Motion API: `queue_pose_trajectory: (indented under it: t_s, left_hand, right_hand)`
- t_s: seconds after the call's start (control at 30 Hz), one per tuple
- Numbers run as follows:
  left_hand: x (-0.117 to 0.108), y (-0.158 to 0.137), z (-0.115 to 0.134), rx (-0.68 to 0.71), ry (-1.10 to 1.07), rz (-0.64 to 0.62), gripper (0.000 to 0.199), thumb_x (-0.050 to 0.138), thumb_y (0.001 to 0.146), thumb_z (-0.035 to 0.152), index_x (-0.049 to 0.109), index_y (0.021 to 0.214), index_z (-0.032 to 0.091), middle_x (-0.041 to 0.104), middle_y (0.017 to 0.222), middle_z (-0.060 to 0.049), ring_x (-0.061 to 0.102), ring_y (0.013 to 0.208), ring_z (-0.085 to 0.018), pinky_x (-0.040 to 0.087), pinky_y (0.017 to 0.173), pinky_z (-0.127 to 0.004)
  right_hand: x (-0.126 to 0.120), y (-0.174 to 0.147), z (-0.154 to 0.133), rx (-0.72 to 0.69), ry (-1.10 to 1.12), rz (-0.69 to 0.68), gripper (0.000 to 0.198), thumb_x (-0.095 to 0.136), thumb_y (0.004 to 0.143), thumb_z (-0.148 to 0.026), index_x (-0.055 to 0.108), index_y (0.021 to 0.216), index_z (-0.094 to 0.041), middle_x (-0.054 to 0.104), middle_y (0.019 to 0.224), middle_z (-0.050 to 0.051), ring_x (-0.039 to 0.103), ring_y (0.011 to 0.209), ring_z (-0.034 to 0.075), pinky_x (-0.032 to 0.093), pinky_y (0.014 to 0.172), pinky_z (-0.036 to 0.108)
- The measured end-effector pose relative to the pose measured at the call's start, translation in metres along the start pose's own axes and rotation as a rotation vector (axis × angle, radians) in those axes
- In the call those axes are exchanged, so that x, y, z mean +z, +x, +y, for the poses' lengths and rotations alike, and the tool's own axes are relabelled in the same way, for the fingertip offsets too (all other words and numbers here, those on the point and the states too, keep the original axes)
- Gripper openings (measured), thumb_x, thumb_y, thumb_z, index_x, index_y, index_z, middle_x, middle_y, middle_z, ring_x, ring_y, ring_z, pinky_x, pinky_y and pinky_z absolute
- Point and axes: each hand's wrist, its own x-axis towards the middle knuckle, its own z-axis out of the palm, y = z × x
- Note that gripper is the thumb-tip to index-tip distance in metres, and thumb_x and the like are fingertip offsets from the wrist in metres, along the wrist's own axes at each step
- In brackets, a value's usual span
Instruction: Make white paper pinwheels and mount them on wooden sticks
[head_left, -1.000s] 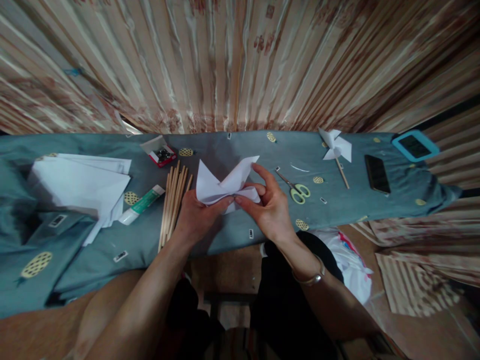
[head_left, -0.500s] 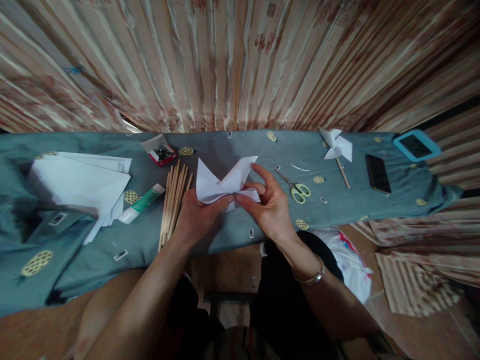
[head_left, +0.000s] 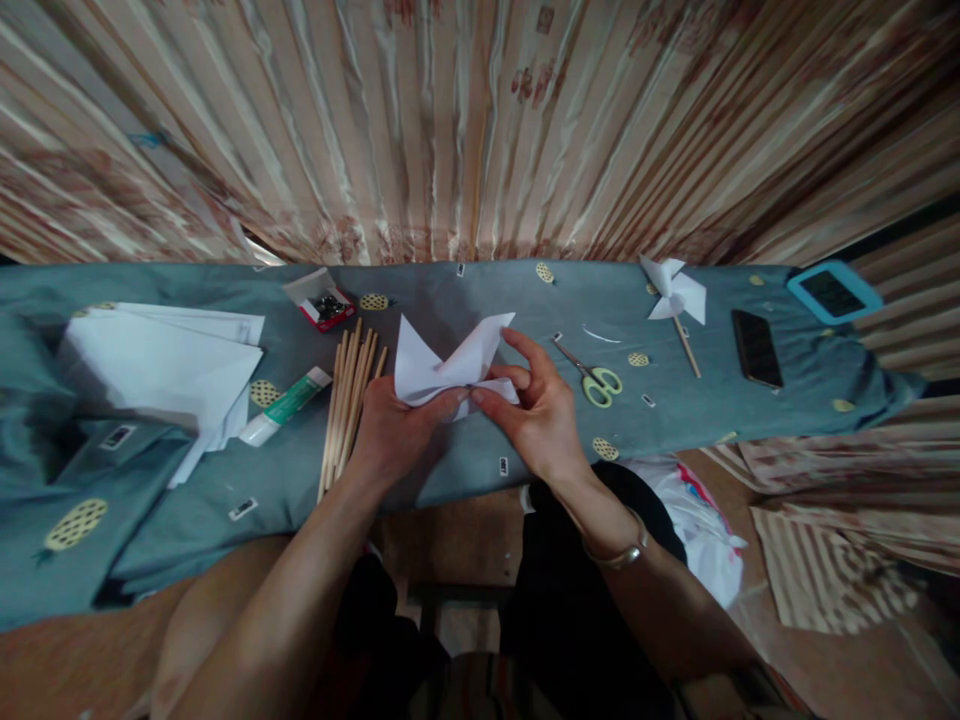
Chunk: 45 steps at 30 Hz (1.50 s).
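Pinching folded paper (head_left: 451, 368) left of the scissors (head_left: 602, 387), our half-curled left hand (head_left: 394, 428) and right hand (head_left: 541, 415) steady it (probably to gather folds).

White paper (head_left: 448, 368), plain and partly folded, sits right in my grip, pinched along its near side by my left hand (head_left: 394, 430) and my right hand (head_left: 541, 415)! Two sharp corners point up and away from me, one on each side, a wide V dipping between them. Nearer me, the sheet gathers into curved layers, and on the right a rounded fold bulges out against my fingers.
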Motion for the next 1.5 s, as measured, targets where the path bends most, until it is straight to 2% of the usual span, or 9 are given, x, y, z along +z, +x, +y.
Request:
queue_pose_trajectory:
  t_s: [0.2,0.57,1.17,1.33,1.5]
  left_hand:
    - [-0.002,0.0,0.006,0.007,0.08,-0.017,0.015,0.079,0.061,0.029,0.072,0.069,0.018,0.076,0.071,-0.004,0.07,0.066,-0.023,0.058,0.059,-0.029]
    - [-0.001,0.0,0.01,0.008,0.06,0.005,0.012,0.078,0.059,0.025,0.072,0.067,0.018,0.075,0.069,-0.003,0.07,0.064,-0.022,0.057,0.056,-0.028]
    - [-0.001,0.0,0.006,0.009,0.072,0.015,0.014,0.079,0.059,0.028,0.072,0.065,0.018,0.075,0.066,-0.003,0.068,0.061,-0.021,0.055,0.053,-0.026]
    - [-0.003,0.001,0.002,-0.012,0.086,0.0,0.017,0.079,0.061,0.029,0.072,0.07,0.015,0.074,0.07,-0.005,0.07,0.066,-0.024,0.057,0.058,-0.03]
    - [-0.001,0.002,0.0,0.009,0.07,0.01,0.019,0.079,0.059,0.029,0.073,0.069,0.015,0.074,0.068,-0.004,0.069,0.064,-0.023,0.056,0.056,-0.029]
  right_hand:
    - [0.001,0.0,0.001,0.013,0.038,0.003,0.075,0.087,0.063,-0.035,0.05,0.128,-0.029,0.075,0.086,-0.004,0.068,0.071,0.015,0.057,0.068,0.03]
    - [0.0,0.001,0.003,-0.003,0.002,-0.004,0.072,0.085,0.065,-0.036,0.051,0.128,-0.028,0.075,0.087,-0.002,0.069,0.073,0.016,0.058,0.068,0.031]
    - [0.001,0.001,0.004,-0.013,-0.008,0.009,0.069,0.084,0.067,-0.036,0.053,0.127,-0.028,0.075,0.087,-0.002,0.069,0.072,0.017,0.06,0.068,0.034]
    - [0.001,0.001,0.005,-0.016,-0.007,0.0,0.069,0.084,0.067,-0.037,0.052,0.127,-0.028,0.075,0.088,-0.002,0.069,0.072,0.016,0.06,0.068,0.033]
    - [0.002,0.003,0.005,-0.009,0.004,0.004,0.07,0.085,0.066,-0.037,0.052,0.127,-0.028,0.075,0.086,-0.003,0.069,0.071,0.015,0.06,0.068,0.032]
